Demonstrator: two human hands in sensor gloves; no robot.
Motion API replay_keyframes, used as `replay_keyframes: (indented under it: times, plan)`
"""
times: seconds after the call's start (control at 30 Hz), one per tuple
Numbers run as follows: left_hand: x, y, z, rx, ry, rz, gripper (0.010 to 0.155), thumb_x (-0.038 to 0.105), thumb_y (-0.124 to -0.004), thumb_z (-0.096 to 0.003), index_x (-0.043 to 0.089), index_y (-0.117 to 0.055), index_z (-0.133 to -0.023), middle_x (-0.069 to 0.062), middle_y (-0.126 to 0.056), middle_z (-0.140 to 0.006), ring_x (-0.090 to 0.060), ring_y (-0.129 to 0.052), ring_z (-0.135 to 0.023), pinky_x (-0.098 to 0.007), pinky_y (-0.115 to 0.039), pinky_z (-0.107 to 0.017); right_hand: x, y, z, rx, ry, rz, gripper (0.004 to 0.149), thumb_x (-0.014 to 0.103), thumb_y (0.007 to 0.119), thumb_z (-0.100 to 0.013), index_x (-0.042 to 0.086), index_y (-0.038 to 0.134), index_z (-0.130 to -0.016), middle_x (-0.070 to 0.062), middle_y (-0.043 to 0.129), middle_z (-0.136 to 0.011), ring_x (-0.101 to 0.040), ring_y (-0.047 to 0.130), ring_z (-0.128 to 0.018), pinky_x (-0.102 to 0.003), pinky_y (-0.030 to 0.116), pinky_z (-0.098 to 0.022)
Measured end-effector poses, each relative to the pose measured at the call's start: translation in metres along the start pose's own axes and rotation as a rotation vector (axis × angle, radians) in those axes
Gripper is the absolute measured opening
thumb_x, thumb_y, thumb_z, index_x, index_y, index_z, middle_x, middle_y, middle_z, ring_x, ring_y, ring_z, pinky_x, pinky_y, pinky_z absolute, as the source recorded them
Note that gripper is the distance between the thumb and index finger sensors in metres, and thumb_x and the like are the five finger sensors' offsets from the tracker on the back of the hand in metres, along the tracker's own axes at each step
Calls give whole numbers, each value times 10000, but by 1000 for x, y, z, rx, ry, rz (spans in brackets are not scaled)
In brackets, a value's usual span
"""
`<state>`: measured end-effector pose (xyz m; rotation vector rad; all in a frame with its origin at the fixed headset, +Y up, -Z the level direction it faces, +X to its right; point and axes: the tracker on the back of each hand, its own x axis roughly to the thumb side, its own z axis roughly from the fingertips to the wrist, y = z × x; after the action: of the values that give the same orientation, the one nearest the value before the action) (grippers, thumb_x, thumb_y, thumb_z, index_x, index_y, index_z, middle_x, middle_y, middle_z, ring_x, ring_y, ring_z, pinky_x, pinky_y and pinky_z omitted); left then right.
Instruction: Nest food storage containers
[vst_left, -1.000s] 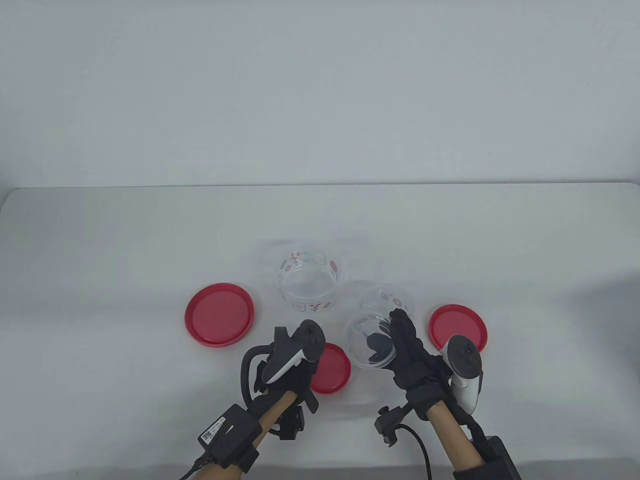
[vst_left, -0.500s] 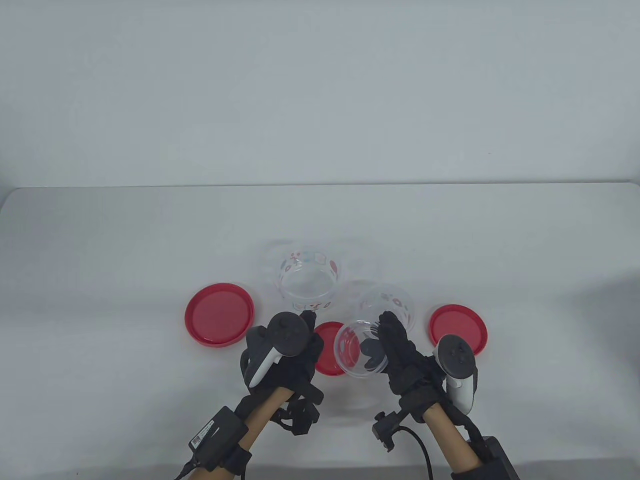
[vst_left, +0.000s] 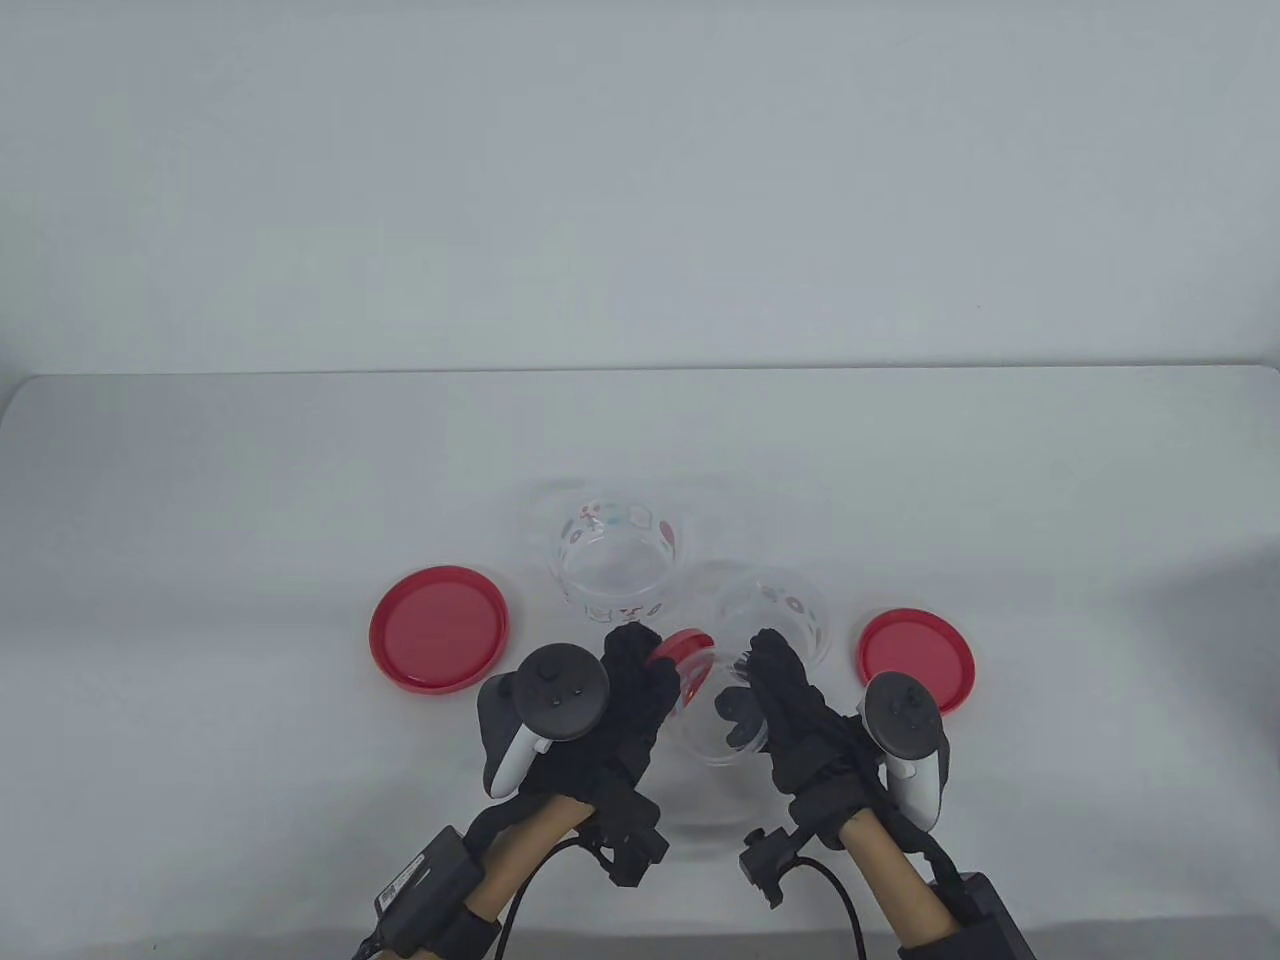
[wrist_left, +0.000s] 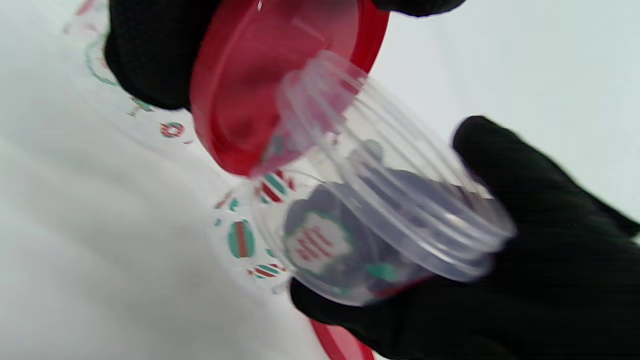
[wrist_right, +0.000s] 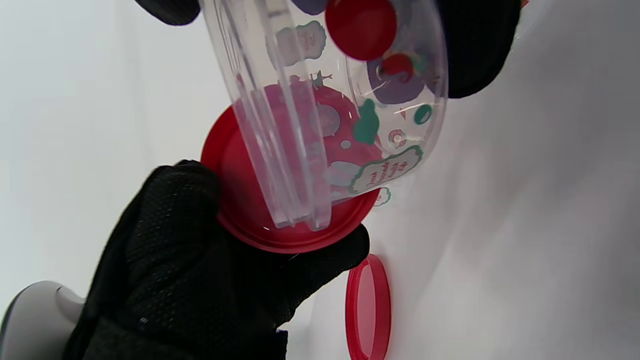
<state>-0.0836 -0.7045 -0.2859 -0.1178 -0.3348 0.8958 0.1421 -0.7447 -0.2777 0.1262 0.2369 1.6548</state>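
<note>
Table view: a small clear plastic container with printed decorations (vst_left: 722, 722) is gripped by the right hand (vst_left: 790, 710) above the white table (vst_left: 200, 600), tilted on its side, while a small round red plastic lid (vst_left: 680, 648) is held at its mouth by the closed fingers of the left hand (vst_left: 620, 700) (lid and rim touch in the left wrist view). Two more clear printed containers (vst_left: 615, 560) (vst_left: 775, 605) stand behind, and a large red lid (vst_left: 440, 628) and a medium red lid (vst_left: 915, 655) are lying at the sides.
</note>
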Motion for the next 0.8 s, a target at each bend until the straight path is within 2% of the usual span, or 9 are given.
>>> replay_keyframes:
  times: [0.13, 0.37, 0.53, 0.8]
  plan:
    - [11, -7, 5, -30, -122, -67, 543, 439, -426, -624, 143, -202, -1021, -224, -300, -1200, -519, -556, -1055, -594, -643, -682, -1, -2, 0, -15, 18, -62, 735, 486, 486, -666, -33, 227, -1117, -327, 364, -1087, -475, 661, -851, -581, 656, -547]
    - [30, -16, 17, -51, -341, -323, 535, 448, -452, -626, 231, -165, -1022, -119, -205, -1237, -449, -367, -1151, -611, -512, -763, -5, -1, 0, -21, 58, -109, 731, 488, 480, -667, -32, 233, -1118, -322, 365, -1088, -471, 661, -850, -583, 653, -552]
    - [36, -27, 24, -37, -391, -480, 531, 448, -476, -632, 254, -182, -1029, -92, -227, -1246, -406, -339, -1171, -595, -470, -791, -8, 0, 1, -10, 89, -176, 727, 489, 468, -671, -31, 228, -1119, -320, 358, -1090, -470, 655, -854, -580, 653, -555]
    - [32, -30, 24, -58, -377, -518, 522, 455, -490, -651, 278, -195, -1044, -61, -243, -1259, -372, -314, -1186, -551, -405, -829, -13, 1, -1, 59, 131, -301, 675, 498, 407, -674, 37, 301, -1156, -321, 305, -1091, -478, 598, -884, -560, 636, -587]
